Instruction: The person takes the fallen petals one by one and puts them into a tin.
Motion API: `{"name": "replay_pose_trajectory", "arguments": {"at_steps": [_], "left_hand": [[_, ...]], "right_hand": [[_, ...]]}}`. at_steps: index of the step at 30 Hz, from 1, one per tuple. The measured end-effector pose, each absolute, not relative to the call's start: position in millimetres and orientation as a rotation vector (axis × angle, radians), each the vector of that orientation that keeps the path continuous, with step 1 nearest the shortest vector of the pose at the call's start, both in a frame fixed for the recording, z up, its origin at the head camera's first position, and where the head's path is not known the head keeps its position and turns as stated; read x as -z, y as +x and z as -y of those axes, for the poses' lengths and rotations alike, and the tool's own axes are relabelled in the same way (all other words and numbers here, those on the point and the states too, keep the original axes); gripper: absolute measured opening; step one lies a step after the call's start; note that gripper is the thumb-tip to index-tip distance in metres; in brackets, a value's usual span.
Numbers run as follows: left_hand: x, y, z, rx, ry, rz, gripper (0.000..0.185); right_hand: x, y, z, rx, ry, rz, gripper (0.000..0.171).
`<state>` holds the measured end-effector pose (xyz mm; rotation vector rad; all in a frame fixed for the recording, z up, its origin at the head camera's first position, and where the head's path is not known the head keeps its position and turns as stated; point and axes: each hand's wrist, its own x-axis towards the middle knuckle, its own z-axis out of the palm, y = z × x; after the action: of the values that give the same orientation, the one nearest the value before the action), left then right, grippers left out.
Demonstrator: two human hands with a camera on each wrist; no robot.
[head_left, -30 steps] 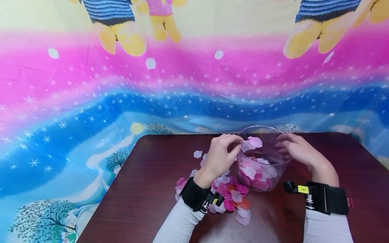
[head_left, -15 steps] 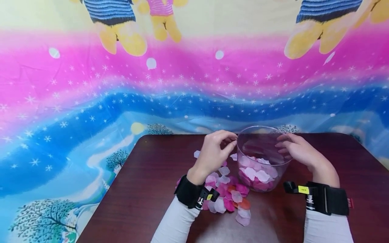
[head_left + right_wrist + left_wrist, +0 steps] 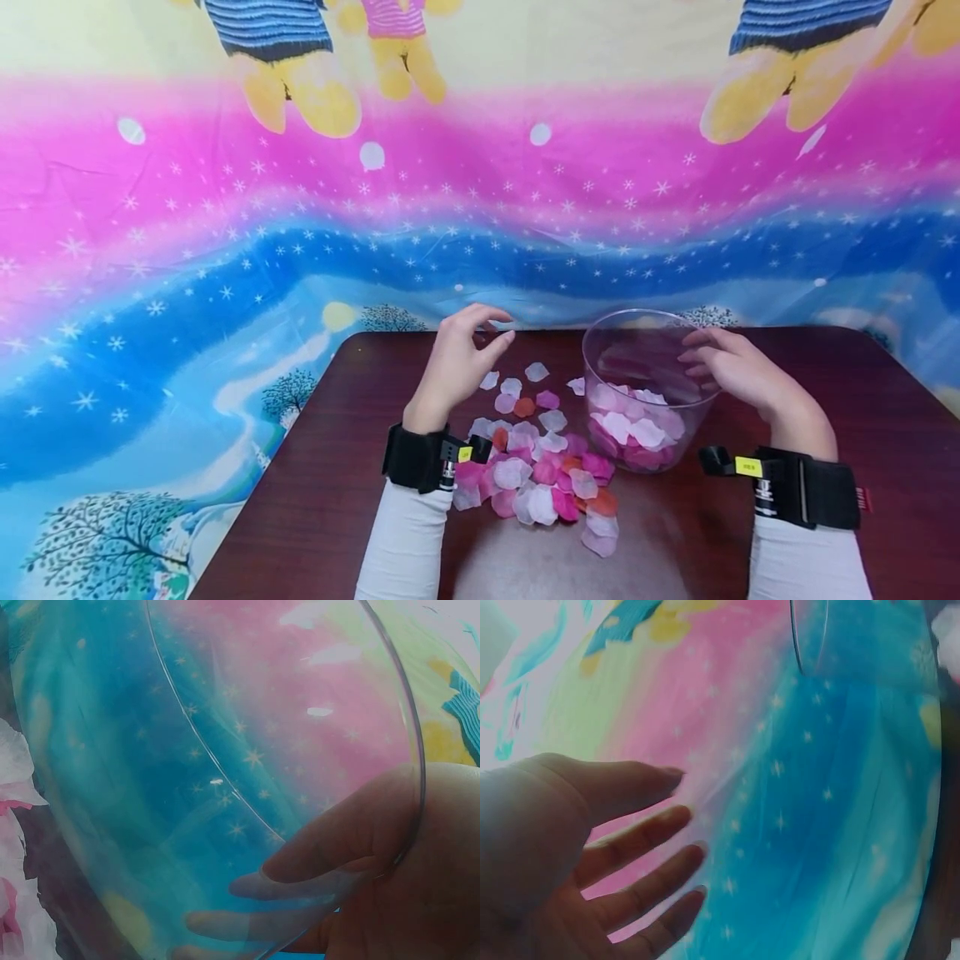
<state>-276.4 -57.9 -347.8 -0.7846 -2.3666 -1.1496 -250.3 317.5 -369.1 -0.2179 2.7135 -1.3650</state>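
Note:
A clear plastic tub [image 3: 651, 403] stands on the table, holding pink, white and magenta artificial flower petals [image 3: 633, 427] in its lower half. My right hand [image 3: 742, 379] grips its right rim; in the right wrist view the thumb [image 3: 330, 832] lies on one side of the wall and the other fingers show through the clear plastic. To the left of the tub, my left hand [image 3: 459, 362] hovers over the table with fingers parted and nothing between them, as the left wrist view also shows. A loose pile of pink, white and orange petals [image 3: 534, 479] lies on the table below it.
The dark wooden table [image 3: 315, 508] has rounded far corners. Behind it hangs a printed cloth backdrop [image 3: 480, 192] with snowflakes and cartoon figures. Several stray petals [image 3: 536, 372] lie just left of the tub, apart from the main pile.
My left hand let a pale pink petal drop into the tub, then moved left away from the rim, uncovering more petals on the table. The right hand and tub have stayed in place.

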Motion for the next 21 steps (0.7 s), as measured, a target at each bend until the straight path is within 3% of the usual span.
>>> {"name": "replay_pose_trajectory", "arguments": {"at_steps": [14, 21], "left_hand": [[377, -300, 74, 0.911, -0.636, 2.722, 0.030], [397, -308, 67, 0.800, -0.704, 2.947, 0.043]], "right_hand": [[369, -249, -317, 1.358, -0.204, -2.719, 0.048], [369, -249, -317, 1.364, -0.215, -2.712, 0.047]]}}
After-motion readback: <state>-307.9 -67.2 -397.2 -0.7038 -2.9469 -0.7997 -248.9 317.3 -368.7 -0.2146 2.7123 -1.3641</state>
